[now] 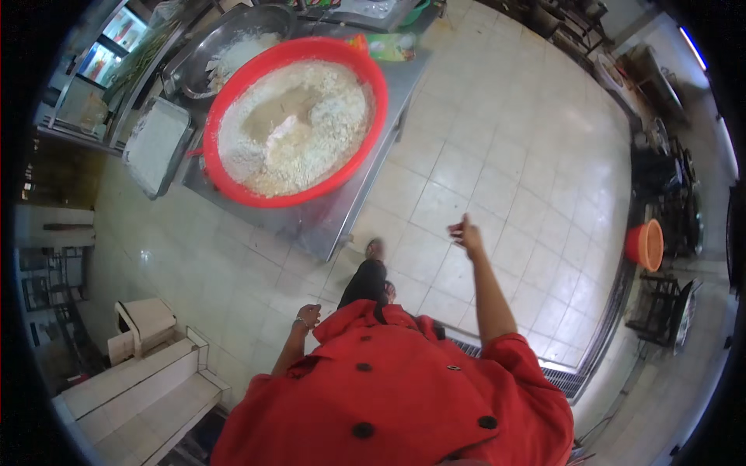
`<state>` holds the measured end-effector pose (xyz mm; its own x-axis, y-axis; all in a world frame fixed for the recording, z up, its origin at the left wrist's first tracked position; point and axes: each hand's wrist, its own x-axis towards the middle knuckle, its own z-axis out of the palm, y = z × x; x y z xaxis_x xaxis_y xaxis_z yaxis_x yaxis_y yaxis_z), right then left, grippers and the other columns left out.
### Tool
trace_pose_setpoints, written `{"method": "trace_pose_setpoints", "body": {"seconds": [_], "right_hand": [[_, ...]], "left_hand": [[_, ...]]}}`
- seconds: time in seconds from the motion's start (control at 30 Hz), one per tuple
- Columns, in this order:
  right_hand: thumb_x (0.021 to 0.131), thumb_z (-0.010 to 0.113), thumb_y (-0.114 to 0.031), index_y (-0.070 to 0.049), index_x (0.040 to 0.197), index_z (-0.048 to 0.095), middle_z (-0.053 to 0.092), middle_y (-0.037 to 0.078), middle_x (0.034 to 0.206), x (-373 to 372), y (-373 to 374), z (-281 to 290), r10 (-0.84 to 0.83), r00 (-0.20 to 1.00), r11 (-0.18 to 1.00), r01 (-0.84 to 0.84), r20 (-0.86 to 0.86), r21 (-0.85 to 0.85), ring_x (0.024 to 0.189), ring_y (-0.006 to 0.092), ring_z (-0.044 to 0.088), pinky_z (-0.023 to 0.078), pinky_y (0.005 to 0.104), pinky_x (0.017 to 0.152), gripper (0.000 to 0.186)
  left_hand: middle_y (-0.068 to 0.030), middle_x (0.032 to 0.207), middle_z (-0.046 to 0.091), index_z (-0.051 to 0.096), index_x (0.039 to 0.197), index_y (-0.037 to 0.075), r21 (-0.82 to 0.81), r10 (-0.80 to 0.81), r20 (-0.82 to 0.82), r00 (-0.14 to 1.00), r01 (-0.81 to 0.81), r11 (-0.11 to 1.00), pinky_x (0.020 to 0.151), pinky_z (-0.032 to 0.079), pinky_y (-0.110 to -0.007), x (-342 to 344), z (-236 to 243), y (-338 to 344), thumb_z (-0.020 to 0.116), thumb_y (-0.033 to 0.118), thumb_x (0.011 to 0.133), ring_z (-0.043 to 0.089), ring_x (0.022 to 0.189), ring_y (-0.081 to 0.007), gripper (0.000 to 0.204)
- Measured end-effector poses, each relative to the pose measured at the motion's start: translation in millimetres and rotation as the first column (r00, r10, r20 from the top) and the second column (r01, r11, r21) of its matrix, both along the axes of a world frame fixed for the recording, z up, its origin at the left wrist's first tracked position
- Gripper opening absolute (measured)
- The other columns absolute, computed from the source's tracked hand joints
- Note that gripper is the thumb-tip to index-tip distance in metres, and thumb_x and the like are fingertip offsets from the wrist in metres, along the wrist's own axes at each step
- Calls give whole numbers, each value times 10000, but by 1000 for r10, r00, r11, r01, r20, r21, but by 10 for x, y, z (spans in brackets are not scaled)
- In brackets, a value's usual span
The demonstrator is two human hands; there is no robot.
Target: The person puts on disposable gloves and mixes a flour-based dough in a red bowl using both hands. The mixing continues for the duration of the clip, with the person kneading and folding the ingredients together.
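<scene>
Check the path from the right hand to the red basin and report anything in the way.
Nothing visible: between the right hand and the red basin show only floor tiles and a strip of the metal table.

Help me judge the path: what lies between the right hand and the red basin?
In the head view, pale floor tiles lie between the right hand and the red basin, then a strip of the steel table beside the basin.
</scene>
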<state>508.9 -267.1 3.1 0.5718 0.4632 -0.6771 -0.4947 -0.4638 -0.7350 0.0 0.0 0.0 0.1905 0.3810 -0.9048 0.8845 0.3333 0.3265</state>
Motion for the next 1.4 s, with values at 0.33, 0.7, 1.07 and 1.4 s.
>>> {"method": "trace_pose_setpoints", "body": {"seconds": [0.33,0.7,1.07,1.4], "right_hand": [[934,579,-322,-120,1307,534,683,132,950,350,549,-87,372,839,920,-275,398,-279,670,171,665,531,317,574,426],[929,584,-265,-97,1243,541,668,106,915,2516,1813,1056,366,693,928,-321,621,-189,688,158,649,512,317,584,358],[806,668,-321,-193,1079,703,654,77,1054,4528,4524,1874,706,-59,578,-528,706,-622,948,294,634,505,430,810,304],[734,645,-284,-208,789,718,638,19,885,4719,4595,1226,428,-220,530,-724,877,-441,908,261,615,483,441,736,119]], "left_hand": [[-97,1043,638,583,1145,72,-210,330,-78,941,-339,917,646,494,-405,1157,-361,-67,467,441,932,607,859,-251,440],[-80,1044,642,593,1117,103,-187,590,-212,779,-625,758,660,485,-385,1632,-365,-249,464,449,936,608,847,-255,412],[-68,940,671,638,1068,86,-84,795,-37,606,-795,601,688,499,-350,3124,-185,-857,520,332,940,623,789,-209,301],[-82,898,670,661,1053,47,375,362,426,829,-526,764,718,517,-322,5784,813,-233,606,181,923,632,789,-175,194]]}}
